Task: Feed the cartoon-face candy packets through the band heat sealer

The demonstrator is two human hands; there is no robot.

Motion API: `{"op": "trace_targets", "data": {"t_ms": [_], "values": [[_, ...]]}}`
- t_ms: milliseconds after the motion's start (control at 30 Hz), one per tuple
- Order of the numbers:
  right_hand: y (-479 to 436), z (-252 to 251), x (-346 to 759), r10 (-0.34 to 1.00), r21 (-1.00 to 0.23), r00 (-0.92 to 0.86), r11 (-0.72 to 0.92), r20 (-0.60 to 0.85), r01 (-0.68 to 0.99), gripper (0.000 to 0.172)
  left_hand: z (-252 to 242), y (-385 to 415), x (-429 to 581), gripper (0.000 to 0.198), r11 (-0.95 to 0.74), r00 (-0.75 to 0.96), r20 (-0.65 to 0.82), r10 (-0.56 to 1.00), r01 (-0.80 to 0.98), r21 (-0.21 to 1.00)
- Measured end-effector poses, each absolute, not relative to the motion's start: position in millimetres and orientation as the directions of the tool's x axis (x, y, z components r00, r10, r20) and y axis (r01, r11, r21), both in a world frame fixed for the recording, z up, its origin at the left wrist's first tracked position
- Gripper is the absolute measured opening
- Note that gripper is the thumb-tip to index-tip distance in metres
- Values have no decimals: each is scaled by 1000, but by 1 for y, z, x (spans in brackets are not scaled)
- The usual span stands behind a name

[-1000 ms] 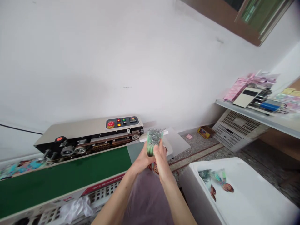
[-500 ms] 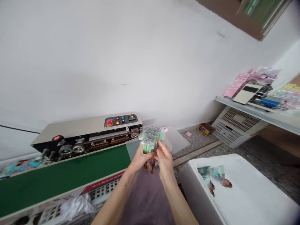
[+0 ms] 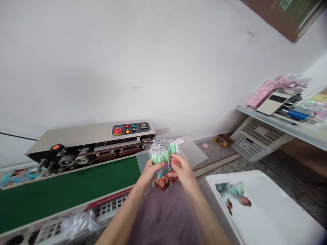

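Both hands hold one clear plastic packet [image 3: 163,157] filled with green stick-like items with silvery tops; cartoon figures are printed at its lower end. My left hand [image 3: 149,173] grips the packet's left side with fingers wrapped. My right hand [image 3: 182,172] pinches its right side. The packet is upright just past the right end of the green conveyor belt [image 3: 63,195] of a band sealing machine [image 3: 89,143].
The sealer's control panel [image 3: 131,128] has a red button and small lights. A white foam box [image 3: 265,211] at my lower right holds two similar packets [image 3: 233,195]. A grey crate [image 3: 260,139] sits under a shelf [image 3: 281,124] with pink boxes and a device. More packets lie at far left [image 3: 15,175].
The packet has turned in my hands, now showing its wide face with the sticks fanned out. Both hands shifted slightly lower on it, and the view tilted a little.
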State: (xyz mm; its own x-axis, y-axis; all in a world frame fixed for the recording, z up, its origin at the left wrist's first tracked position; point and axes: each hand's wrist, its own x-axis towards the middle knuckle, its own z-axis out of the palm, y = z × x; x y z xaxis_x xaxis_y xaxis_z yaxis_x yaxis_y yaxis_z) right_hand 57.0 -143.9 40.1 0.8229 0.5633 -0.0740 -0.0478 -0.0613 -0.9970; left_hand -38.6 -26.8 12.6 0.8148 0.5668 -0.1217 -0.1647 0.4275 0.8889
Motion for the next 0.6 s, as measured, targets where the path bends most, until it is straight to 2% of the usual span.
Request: {"op": "trace_targets", "data": {"t_ms": [67, 167, 233, 300, 367, 467, 600], "values": [[-151, 44, 61, 661, -985, 737, -165, -141, -40, 56, 9, -27, -39, 46, 430, 801, -136, 583, -163, 888], [-158, 52, 68, 780, -915, 601, -354, -174, 195, 53, 3, -27, -39, 47, 456, 795, -158, 586, -163, 875], [-159, 60, 72, 849, -813, 516, -379, -116, 442, 49, 0, -27, -39, 46, 485, 791, -171, 588, -174, 857], [-159, 71, 75, 897, -675, 441, -336, -17, 657, 49, -2, -27, -38, 46, 515, 788, -182, 589, -192, 835], [-156, 80, 77, 911, -543, 406, -307, 68, 781, 46, -1, -27, -36, 47, 542, 790, -189, 584, -206, 815], [-152, 87, 78, 892, -441, 426, -325, 151, 837, 36, 2, -29, -32, 50, 573, 803, -186, 565, -220, 789], [-149, 82, 79, 864, -452, 457, -327, 213, 830, 30, 9, -33, -28, 60, 605, 848, -145, 511, -234, 761]]}}
